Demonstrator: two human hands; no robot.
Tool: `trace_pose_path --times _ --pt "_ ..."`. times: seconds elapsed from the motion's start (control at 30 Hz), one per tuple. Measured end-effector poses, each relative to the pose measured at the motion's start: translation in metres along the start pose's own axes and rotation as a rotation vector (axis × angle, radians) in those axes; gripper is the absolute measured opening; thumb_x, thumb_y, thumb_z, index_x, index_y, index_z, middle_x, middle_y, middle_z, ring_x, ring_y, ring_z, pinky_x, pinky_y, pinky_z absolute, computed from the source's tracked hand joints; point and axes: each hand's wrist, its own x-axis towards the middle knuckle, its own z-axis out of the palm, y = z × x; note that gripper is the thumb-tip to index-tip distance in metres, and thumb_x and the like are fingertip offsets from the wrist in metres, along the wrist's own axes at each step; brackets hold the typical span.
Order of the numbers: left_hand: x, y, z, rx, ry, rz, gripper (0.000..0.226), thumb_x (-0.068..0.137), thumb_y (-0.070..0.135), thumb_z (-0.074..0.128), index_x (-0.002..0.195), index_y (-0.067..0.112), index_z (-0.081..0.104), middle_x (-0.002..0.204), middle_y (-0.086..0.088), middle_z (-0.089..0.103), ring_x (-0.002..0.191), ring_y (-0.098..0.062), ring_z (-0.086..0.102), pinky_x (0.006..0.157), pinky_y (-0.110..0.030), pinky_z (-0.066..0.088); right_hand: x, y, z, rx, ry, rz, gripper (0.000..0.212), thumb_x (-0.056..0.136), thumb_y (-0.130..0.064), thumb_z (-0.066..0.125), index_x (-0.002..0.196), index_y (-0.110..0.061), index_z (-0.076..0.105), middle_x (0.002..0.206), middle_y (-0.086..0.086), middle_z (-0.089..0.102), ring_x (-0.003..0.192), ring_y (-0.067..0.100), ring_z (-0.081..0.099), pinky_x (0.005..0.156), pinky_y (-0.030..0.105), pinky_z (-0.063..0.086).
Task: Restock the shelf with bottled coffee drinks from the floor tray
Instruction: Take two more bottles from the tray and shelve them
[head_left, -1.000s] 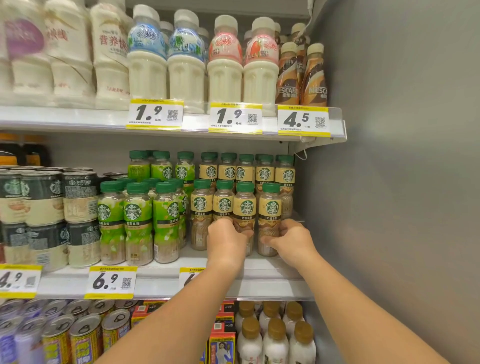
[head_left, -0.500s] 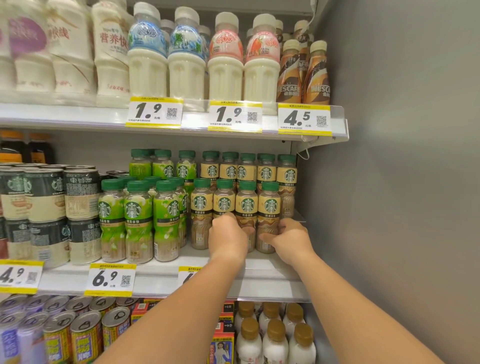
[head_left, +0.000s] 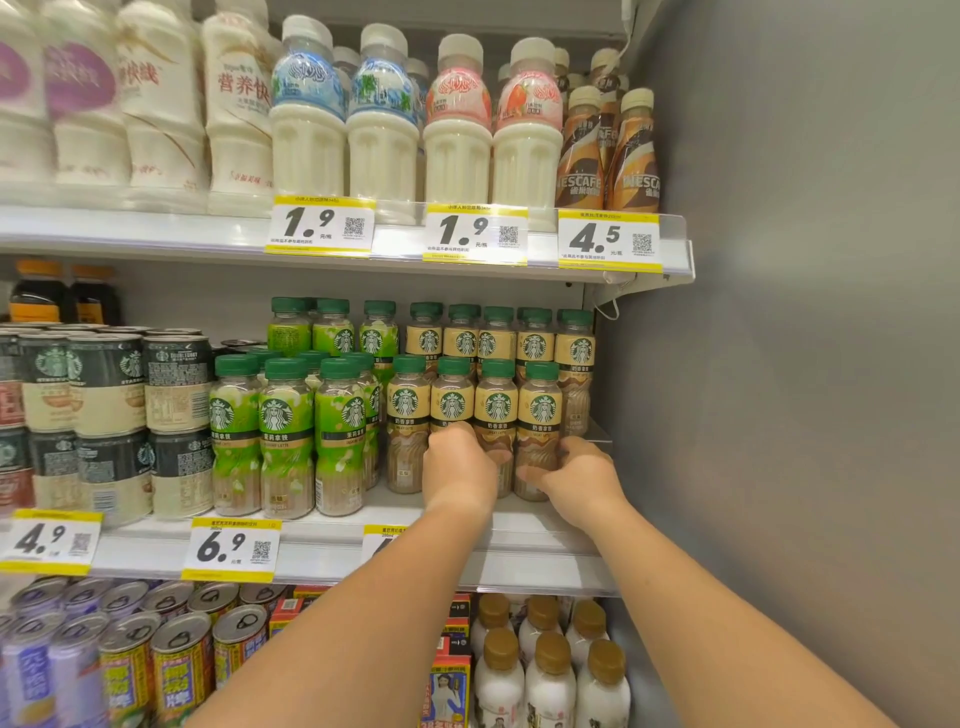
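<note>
Green-capped bottles fill the middle shelf (head_left: 322, 551). Dark cans (head_left: 109, 415) stand stacked at the far left, then come the green-label bottles (head_left: 285, 431), then the tan-label coffee bottles (head_left: 410, 415) in rows reaching back to the grey side wall (head_left: 779, 364). The left hand (head_left: 457, 467) is wrapped around the lower part of the second front-row coffee bottle (head_left: 453, 402), fingers curled on it. The right hand (head_left: 576, 475) clasps the base of the rightmost front-row coffee bottle (head_left: 540, 410), thumb across its front. Both bottles stand upright on the shelf. A 6.9 price tag (head_left: 234, 548) hangs on the shelf edge.
</note>
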Motion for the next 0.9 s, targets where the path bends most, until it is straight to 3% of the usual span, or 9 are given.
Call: trace_pose_path --times 0.13,0.23,0.33,0.43,0.7,0.9 --pt "0.000 -0.009 -0.011 0.091 -0.053 0.031 0.027 0.083 0.032 0.080 0.093 0.010 0.068 0.089 -0.006 0.068 0.083 -0.029 0.065 0.071 -0.039 0.057 -0.009 -0.005 -0.003 -0.161 0.012 -0.038 0.071 0.081 -0.055 0.071 0.138 -0.019 0.050 0.136 0.004 0.060 0.118 0.028 0.059 0.086 0.037 0.052" --pt "-0.006 -0.019 -0.026 0.433 -0.084 0.214 0.031 0.088 0.046 0.067 0.088 0.017 0.056 0.095 -0.005 0.063 0.082 -0.028 0.060 0.068 -0.036 0.050 -0.018 -0.008 -0.009 -0.507 0.013 -0.073 0.077 0.082 -0.068 0.049 0.143 -0.021 0.045 0.139 0.006 0.059 0.120 0.031 0.059 0.092 0.043 0.051" --pt "-0.016 -0.030 -0.039 0.678 -0.123 0.326 0.057 0.088 0.063 0.051 0.119 0.015 0.054 0.118 -0.009 0.058 0.108 -0.031 0.057 0.085 -0.044 0.047 -0.032 -0.009 -0.012 -0.756 -0.032 -0.077 0.089 0.082 -0.078 0.030 0.152 -0.023 0.035 0.152 0.010 0.047 0.136 0.036 0.045 0.109 0.051 0.037" --pt "-0.026 -0.042 -0.054 0.723 -0.166 0.368 0.076 0.087 0.071 0.036 0.137 0.015 0.045 0.135 -0.012 0.052 0.126 -0.036 0.047 0.106 -0.055 0.035 -0.051 -0.009 -0.009 -0.860 -0.035 -0.120 0.092 0.083 -0.080 0.020 0.158 -0.027 0.020 0.165 0.010 0.024 0.150 0.036 0.019 0.120 0.055 0.015" --pt "-0.048 -0.101 -0.112 0.700 -0.203 0.621 0.094 0.084 0.080 0.012 0.159 0.022 0.007 0.165 -0.016 0.009 0.150 -0.039 0.008 0.117 -0.061 0.013 -0.134 -0.025 0.010 -0.943 0.064 -0.197 0.086 0.088 -0.071 0.021 0.160 -0.024 0.011 0.169 0.011 0.007 0.154 0.034 0.002 0.122 0.054 0.008" --pt "-0.076 -0.161 -0.147 0.641 -0.220 0.776 0.097 0.084 0.079 0.007 0.159 0.019 0.008 0.164 -0.019 0.010 0.149 -0.041 0.010 0.115 -0.063 0.018 -0.223 -0.043 0.041 -1.010 0.128 -0.177 0.084 0.092 -0.067 0.027 0.160 -0.021 0.011 0.168 0.016 0.005 0.153 0.037 0.003 0.121 0.056 0.009"
